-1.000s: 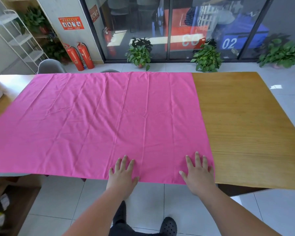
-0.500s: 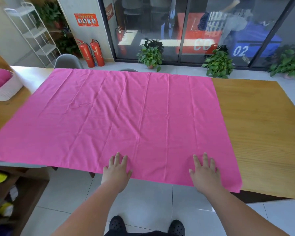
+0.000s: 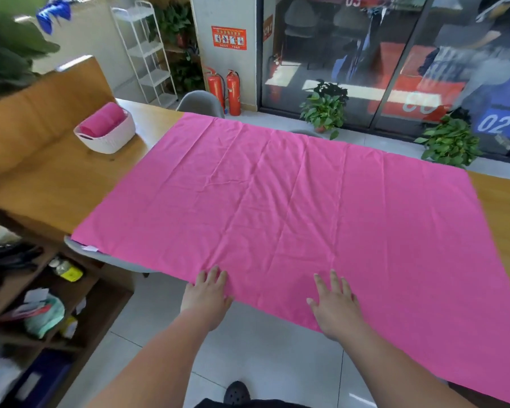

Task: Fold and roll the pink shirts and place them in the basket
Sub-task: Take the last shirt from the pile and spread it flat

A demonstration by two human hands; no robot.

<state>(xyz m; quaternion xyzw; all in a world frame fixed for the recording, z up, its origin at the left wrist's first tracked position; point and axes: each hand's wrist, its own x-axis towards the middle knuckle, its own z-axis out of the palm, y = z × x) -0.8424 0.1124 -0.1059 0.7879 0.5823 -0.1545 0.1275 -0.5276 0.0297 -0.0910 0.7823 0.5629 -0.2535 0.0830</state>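
The pink shirt lies spread flat across the counter, and my left hand and right hand press its hem at the near edge, fingers straight and spread, gripping nothing. Since a second ago both hands have slid left along that edge, away from the cloth's right corner, and my head has turned, so the basket near the far left corner, already holding a pink roll, has come into sight. I judge this is only smoothing, with no fold begun yet.
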